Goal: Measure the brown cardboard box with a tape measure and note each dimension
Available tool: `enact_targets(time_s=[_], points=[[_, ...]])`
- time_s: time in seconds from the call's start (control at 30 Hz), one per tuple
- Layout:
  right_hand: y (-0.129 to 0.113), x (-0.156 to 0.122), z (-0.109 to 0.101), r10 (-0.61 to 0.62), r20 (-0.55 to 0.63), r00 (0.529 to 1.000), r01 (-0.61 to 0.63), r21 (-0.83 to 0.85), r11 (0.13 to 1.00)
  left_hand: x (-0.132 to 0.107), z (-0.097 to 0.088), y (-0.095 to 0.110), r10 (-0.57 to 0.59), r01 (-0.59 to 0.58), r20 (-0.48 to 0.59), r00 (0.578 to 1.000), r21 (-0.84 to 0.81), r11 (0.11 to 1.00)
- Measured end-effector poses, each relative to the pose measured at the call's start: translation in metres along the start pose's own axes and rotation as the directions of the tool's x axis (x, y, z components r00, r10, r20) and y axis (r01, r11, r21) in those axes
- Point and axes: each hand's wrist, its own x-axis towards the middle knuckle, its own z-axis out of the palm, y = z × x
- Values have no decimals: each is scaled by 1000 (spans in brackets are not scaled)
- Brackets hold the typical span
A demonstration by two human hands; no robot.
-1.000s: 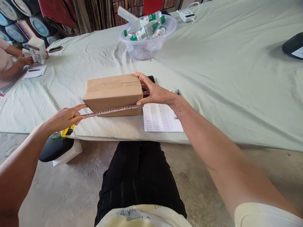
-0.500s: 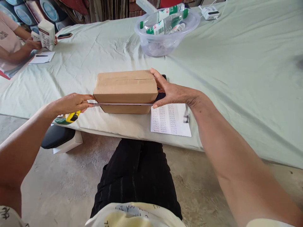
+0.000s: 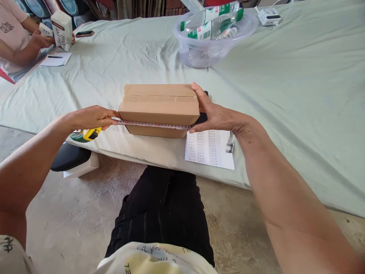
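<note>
A closed brown cardboard box (image 3: 159,102) lies lengthwise on the cloth-covered table in front of me. Across its near side runs a white measuring tape (image 3: 154,124), numbers facing me. My left hand (image 3: 95,117) pinches the tape at the box's left corner. Just below that hand is a yellow and black object (image 3: 92,133) with a green part; whether the tape comes from it I cannot tell. My right hand (image 3: 212,114) spans the box's right end, forefinger at the top corner and thumb at the tape's end. Its other fingers are partly hidden.
A clipboard with a written sheet (image 3: 209,150) lies right of the box, a dark object (image 3: 202,118) behind my right hand. Farther back stand a plastic basin (image 3: 196,53) of bottles and a white power strip (image 3: 268,17). At far left, another person's hands (image 3: 42,40) hold a carton (image 3: 62,30).
The tape has turned from nearly edge-on to show its printed face. My view has shifted slightly, so the box and both hands appear a little farther right.
</note>
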Motion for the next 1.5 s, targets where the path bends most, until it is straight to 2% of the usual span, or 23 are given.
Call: enact_targets(time_s=[0.3,0.5,0.67,0.83,1.0,1.2,1.37,1.5], points=[[-3,1,6,-57,-46,997,57,4,998,5,5,-9,98,-99,-24,995,-56,994],[4,3,7,-110,-54,992,111,25,993,3,5,-2,68,-69,-12,998,-96,993],[4,2,8,-72,-56,996,75,56,996,1,3,0,46,-44,9,999,-119,992],[5,1,6,10,-53,999,-7,46,999,4,6,-6,93,-94,-10,996,-134,986],[6,0,4,-22,-34,999,25,103,994,7,15,-14,110,-111,-16,994,-119,987],[2,0,7,-15,-96,995,28,134,991,2,24,-10,34,-38,-32,999,-145,989],[11,8,11,-42,-189,981,79,192,978,-7,43,-3,12,-16,-19,1000,-265,964],[12,16,10,-33,-213,977,79,212,974,-11,67,-6,40,-50,-31,999,-447,893]])
